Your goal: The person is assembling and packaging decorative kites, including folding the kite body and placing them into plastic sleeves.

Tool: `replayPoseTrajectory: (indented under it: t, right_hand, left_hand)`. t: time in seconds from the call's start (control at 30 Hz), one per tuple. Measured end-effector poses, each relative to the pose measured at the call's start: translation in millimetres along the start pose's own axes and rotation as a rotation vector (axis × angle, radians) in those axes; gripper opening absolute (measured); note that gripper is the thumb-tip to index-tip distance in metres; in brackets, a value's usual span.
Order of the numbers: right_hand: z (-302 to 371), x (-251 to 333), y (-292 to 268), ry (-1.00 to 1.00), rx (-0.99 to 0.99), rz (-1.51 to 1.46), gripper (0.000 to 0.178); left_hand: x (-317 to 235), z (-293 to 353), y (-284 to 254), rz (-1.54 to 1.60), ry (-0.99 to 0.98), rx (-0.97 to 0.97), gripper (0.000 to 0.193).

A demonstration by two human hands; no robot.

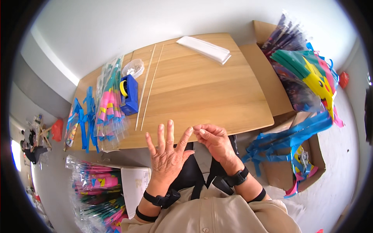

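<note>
My left hand (167, 155) is raised in front of the table's near edge, its back upward and its fingers spread. Beside its index fingertip is my right hand (218, 144), thumb and forefinger pinched together. Whatever lies in that pinch, if anything, is too small to make out. Beyond the hands, two thin pale sticks (151, 87) lie lengthwise on the wooden table (206, 91). To their left stands a blue tape dispenser (129, 95) with a yellow core, with a clear plastic bowl (134, 68) of small bits behind it.
Clear-wrapped pink and green folded bundles (110, 105) and blue strips (89, 116) lie at the table's left. White plastic sleeves (204, 49) rest at the back. Cardboard boxes (268, 73) with colourful folded fabric stand right; more wrapped bundles (97, 186) fill the lower left.
</note>
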State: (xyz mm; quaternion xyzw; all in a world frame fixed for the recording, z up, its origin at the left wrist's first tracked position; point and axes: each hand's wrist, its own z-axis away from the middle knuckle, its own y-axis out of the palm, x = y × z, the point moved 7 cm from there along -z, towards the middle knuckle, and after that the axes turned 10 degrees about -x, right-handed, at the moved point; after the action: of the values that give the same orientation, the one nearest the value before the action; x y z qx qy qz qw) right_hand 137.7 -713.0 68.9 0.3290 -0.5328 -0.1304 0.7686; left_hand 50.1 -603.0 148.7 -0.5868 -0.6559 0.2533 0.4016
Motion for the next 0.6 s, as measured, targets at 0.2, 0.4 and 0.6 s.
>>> replayPoseTrajectory:
  t: [0.2,0.4,0.6]
  right_hand:
    - [34,-8,4,0.085,0.169,-0.335,0.019]
    - [58,-11,4,0.108,0.233,-0.382,0.017]
    - [73,-12,11,0.036,0.263,-0.379,0.019]
  left_hand:
    - [-39,13,-16,0.047,-0.001,-0.045,0.089]
    - [-58,24,-31,0.166,-0.038,-0.011,0.079]
    - [-66,41,-32,0.368,0.004,0.051,0.077]
